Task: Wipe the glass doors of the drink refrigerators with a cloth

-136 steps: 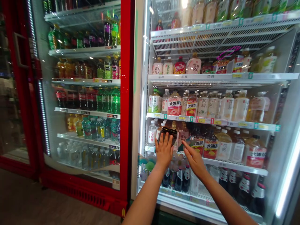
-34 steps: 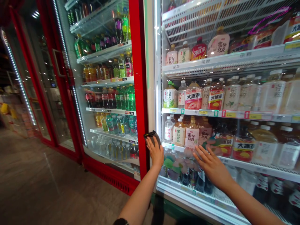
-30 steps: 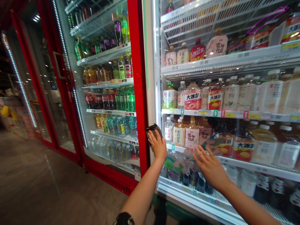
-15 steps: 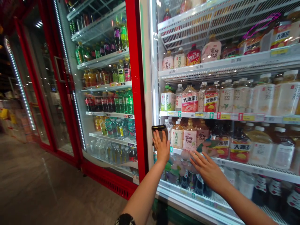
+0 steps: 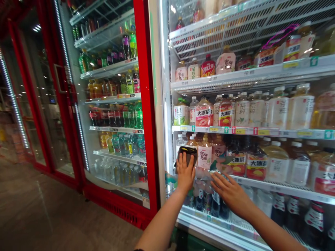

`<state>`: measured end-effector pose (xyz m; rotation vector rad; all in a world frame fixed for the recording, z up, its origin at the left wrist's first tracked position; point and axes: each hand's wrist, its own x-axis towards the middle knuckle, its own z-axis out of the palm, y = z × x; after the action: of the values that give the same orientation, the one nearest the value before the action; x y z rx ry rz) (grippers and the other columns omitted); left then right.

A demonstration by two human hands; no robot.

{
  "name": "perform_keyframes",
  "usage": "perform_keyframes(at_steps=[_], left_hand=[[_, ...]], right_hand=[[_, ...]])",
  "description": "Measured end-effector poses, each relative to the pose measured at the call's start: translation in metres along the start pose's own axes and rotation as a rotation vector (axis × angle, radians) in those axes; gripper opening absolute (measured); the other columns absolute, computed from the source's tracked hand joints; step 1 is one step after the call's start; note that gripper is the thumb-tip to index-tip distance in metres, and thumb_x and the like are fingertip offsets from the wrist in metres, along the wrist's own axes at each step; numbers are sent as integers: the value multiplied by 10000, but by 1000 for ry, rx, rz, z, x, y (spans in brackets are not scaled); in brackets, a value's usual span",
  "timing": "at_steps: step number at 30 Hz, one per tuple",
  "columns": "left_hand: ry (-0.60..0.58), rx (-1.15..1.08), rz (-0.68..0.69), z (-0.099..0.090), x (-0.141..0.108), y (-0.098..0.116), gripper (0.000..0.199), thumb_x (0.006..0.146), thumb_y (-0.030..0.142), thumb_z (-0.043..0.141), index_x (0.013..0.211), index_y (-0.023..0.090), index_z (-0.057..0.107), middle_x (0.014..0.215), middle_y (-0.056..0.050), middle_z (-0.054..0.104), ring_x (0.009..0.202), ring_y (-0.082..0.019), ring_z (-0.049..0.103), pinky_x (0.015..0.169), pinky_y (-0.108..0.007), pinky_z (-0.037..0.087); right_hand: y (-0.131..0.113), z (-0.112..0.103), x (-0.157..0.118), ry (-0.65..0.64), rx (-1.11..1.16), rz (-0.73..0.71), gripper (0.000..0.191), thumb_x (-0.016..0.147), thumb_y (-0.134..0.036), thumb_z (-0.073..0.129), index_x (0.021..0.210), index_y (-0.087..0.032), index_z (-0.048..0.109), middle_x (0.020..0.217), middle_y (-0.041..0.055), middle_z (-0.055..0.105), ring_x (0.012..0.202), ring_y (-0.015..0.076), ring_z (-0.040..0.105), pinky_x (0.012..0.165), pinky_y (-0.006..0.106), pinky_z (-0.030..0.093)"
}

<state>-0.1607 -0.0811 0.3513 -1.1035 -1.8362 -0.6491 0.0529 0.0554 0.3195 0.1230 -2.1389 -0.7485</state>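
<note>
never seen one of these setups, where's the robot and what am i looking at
There's no robot: these are a person's bare hands, and every picture comes from one camera worn on their head. Ahead is a drinks cooler with a glass door; bottled drinks stand on its shelves. The left hand lies over a dark folded item, probably a cloth, seemingly pressed against the glass. The right hand holds nothing visible, its fingers near the flower decals.

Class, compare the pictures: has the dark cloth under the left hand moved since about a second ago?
Yes: the dark cloth has moved right, away from the red door frame.
</note>
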Motion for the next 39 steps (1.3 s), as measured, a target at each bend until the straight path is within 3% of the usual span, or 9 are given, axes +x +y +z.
perform_keyframes(at_steps=[4, 9, 12, 16, 23, 29, 32, 35, 39], left_hand=[[-60, 63, 103, 0, -20, -6, 695, 920, 194, 605, 1548, 371, 365, 1649, -92, 326, 1544, -324, 229, 1212, -670, 201], [52, 45, 27, -5, 38, 36, 712, 946, 222, 575, 1588, 324, 285, 1690, -115, 196, 1566, -330, 123, 1216, -663, 183], [35, 8, 242, -2, 43, 62, 707, 948, 252, 590, 1580, 363, 295, 1678, -72, 252, 1562, -306, 168, 1241, -633, 121], [-5, -6, 557, 2, 16, 51, 608, 981, 247, 550, 1527, 445, 370, 1574, 10, 466, 1501, -207, 351, 1278, -517, 97], [176, 64, 211, 1, 59, 75, 689, 950, 343, 619, 1577, 298, 334, 1668, -130, 258, 1545, -336, 228, 1238, -607, 181], [141, 53, 686, 8, 25, 62, 546, 995, 301, 540, 1519, 394, 418, 1597, 4, 433, 1543, -201, 252, 1284, -506, 83], [122, 73, 480, 3, 22, 52, 599, 975, 310, 574, 1544, 352, 390, 1623, -55, 387, 1550, -246, 232, 1268, -526, 162], [99, 104, 161, -2, 53, 81, 712, 959, 318, 588, 1599, 250, 284, 1687, -148, 187, 1563, -347, 139, 1224, -605, 235], [115, 71, 362, 1, 76, 132, 673, 965, 343, 575, 1584, 305, 314, 1680, -82, 238, 1569, -299, 142, 1254, -598, 154]], right_hand=[[6, -4, -14, -20, -11, 0, 340, 868, -189, 612, 1200, -183, 690, 1422, 120, 613, 1361, 290, 493, 1101, 502, 366], [12, -6, -22, -48, -21, 17, 334, 871, -203, 614, 1193, -181, 699, 1448, 111, 594, 1380, 292, 474, 1120, 508, 355], [10, -6, -26, -56, -16, 12, 333, 865, -203, 624, 1189, -184, 700, 1422, 121, 611, 1373, 291, 481, 1132, 516, 338], [12, -9, -37, -65, -9, -17, 327, 873, -190, 620, 1189, -178, 701, 1421, 126, 610, 1374, 281, 480, 1142, 507, 330], [24, -15, -43, -106, -2, 9, 346, 875, -192, 618, 1212, -180, 697, 1492, 119, 552, 1408, 297, 446, 1157, 514, 322], [30, -17, -59, -137, 17, 32, 378, 899, -194, 595, 1269, -178, 668, 1536, 106, 508, 1447, 298, 401, 1183, 534, 302], [39, -20, -70, -152, 10, 38, 377, 902, -198, 592, 1272, -183, 667, 1561, 83, 481, 1464, 305, 373, 1185, 542, 308], [47, -23, -74, -154, 8, 51, 401, 906, -199, 589, 1303, -187, 647, 1576, 78, 461, 1472, 300, 361, 1181, 535, 323], [54, -27, -80, -159, 3, 48, 393, 917, -198, 575, 1303, -188, 647, 1567, 85, 472, 1468, 291, 369, 1182, 531, 323]])
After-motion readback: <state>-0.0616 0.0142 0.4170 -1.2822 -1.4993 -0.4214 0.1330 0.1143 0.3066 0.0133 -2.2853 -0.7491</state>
